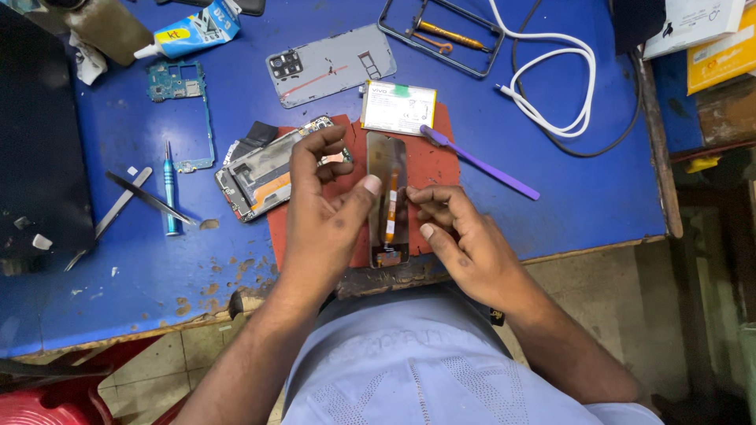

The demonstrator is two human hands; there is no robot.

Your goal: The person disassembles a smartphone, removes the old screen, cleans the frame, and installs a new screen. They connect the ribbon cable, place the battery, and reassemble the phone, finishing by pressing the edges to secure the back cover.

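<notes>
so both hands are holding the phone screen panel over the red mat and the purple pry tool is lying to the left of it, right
Not quite. In the head view the purple pry tool lies to the right of the phone screen panel, not the left. The left hand and right hand do hold it over the red mat.

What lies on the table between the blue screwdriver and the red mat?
In the head view, an opened phone body lies between the blue screwdriver and the red mat, with its right part overlapping the mat's edge.
</notes>
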